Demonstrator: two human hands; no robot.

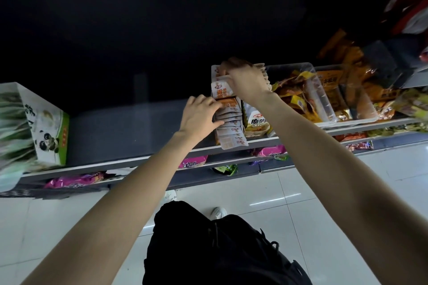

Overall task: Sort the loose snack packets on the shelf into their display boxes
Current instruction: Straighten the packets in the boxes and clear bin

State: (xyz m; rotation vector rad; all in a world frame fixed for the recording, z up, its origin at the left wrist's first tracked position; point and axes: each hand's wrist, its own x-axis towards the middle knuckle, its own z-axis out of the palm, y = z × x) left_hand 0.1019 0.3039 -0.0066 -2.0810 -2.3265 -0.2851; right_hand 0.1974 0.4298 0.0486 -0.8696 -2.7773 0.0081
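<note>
Up on the shelf, seen from the head camera, the left hand pressed its curled fingers against a row of white-and-orange snack packets standing in their display box. The right hand pinched the rearmost packets of that row, just beside a clear bin of yellow packets.

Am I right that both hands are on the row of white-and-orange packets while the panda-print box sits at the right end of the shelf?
Not quite. The head view shows the panda-print box at the left end of the shelf. Both the left hand and right hand are on the row of white-and-orange packets.
</note>
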